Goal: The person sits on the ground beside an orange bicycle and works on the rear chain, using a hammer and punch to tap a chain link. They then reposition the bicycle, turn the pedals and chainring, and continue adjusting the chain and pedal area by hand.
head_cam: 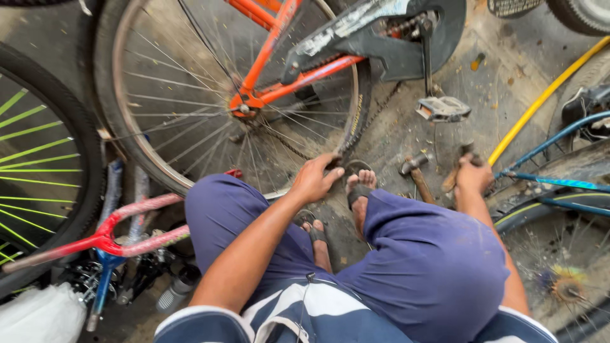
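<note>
**A:** Head view — what is the left hand (pixel 316 178) on?

**B:** The black tyre of the rear wheel (pixel 190 95) of an orange bicycle (pixel 270 38); fingers curled over the tyre's lower edge, a narrow grip, just above the sandalled feet (pixel 359 190).

**A:** How does that wheel look?

**B:** A silvery rim with thin steel spokes running to a hub clamped in the orange frame; the tyre is worn and dusty; the chain (pixel 286 143) hangs slack below the hub. The wheel stands upright on the concrete floor (pixel 502 82), its plane running from lower left toward upper right; the frame stays point up and right toward the grey chain guard (pixel 381 32) and pedal (pixel 443 108).

**A:** And the right hand (pixel 473 174)?

**B:** Closed around a wooden handle (pixel 450 181) — the tool's head I cannot tell; a hammer (pixel 416 171) lies on the floor just beside it, head up, handle pointing down-right.
</note>
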`<state>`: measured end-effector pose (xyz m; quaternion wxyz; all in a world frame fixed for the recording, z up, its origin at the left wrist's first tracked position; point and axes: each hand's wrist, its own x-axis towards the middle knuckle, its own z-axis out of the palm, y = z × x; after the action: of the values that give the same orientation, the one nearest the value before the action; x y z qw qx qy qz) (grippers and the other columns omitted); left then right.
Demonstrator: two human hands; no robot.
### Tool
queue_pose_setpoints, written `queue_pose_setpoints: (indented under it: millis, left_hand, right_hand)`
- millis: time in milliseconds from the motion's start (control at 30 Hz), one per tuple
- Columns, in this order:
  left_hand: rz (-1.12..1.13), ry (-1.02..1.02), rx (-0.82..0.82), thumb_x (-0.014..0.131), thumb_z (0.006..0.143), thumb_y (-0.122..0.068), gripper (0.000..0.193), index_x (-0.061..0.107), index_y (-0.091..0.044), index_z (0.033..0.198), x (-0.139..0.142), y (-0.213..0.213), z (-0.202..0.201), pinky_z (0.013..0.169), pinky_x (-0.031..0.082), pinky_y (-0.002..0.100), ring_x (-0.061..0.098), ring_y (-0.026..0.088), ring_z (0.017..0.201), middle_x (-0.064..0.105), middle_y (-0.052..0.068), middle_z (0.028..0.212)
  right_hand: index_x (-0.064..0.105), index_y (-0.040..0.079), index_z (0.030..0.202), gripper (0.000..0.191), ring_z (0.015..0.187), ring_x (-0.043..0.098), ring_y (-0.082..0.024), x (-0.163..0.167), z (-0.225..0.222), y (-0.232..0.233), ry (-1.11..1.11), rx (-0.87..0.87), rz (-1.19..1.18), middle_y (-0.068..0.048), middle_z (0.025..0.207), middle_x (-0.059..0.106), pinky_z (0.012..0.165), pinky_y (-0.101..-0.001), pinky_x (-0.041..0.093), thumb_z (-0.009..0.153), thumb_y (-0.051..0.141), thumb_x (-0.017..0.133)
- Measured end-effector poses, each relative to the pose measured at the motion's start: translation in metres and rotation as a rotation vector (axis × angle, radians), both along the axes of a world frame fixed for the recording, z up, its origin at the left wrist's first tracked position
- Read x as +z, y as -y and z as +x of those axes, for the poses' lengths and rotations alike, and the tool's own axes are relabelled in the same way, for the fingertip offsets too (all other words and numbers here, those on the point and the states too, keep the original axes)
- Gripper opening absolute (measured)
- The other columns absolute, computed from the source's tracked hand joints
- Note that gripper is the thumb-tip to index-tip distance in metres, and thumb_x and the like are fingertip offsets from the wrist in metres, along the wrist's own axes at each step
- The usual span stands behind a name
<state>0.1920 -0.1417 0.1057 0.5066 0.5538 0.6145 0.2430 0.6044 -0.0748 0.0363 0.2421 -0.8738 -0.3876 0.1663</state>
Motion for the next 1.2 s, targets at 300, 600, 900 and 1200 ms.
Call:
queue_pose_setpoints:
  millis: [300,600,900,1200]
  left_hand:
    - [0.228,-0.221,0.107,0.069,0.094,-0.032,0.040,0.069,-0.006,0.125,0.081,-0.008,-0.104,0.099,0.052,0.041,0.069,0.032,0.115,0.072,0.015,0.122]
    - [0.469,-0.765,0.092,0.078,0.082,-0.028,0.046,0.066,-0.006,0.119,0.151,0.043,-0.126,0.108,0.040,0.055,0.054,0.043,0.123,0.061,0.020,0.126]
    - [0.269,-0.639,0.026,0.079,0.083,-0.028,0.038,0.070,-0.008,0.114,0.244,0.048,-0.052,0.106,0.042,0.050,0.057,0.035,0.124,0.066,0.011,0.123]
    - [-0.075,-0.644,-0.245,0.076,0.082,-0.033,0.050,0.065,-0.008,0.124,0.361,0.060,0.001,0.099,0.039,0.049,0.053,0.035,0.118,0.061,0.014,0.121]
  right_hand:
    - [0.073,0.002,0.116,0.029,0.096,0.069,-0.033,0.042,-0.007,-0.028,0.089,0.476,0.127,-0.021,0.108,0.070,0.088,-0.0440,0.053,0.094,0.018,0.081]
    - [0.068,0.000,0.123,0.027,0.093,0.073,-0.024,0.075,0.011,-0.107,-0.138,0.464,0.090,-0.016,0.106,0.074,0.085,-0.0358,0.057,0.100,0.015,0.070]
    - [0.071,0.006,0.116,0.030,0.100,0.068,-0.037,0.184,-0.032,-0.085,0.028,0.777,-0.276,-0.017,0.111,0.071,0.089,-0.0464,0.054,0.093,0.025,0.071]
    - [0.073,0.008,0.114,0.033,0.102,0.068,-0.038,0.396,-0.059,0.008,-0.165,0.771,-0.403,-0.018,0.111,0.072,0.091,-0.0466,0.054,0.092,0.032,0.067]
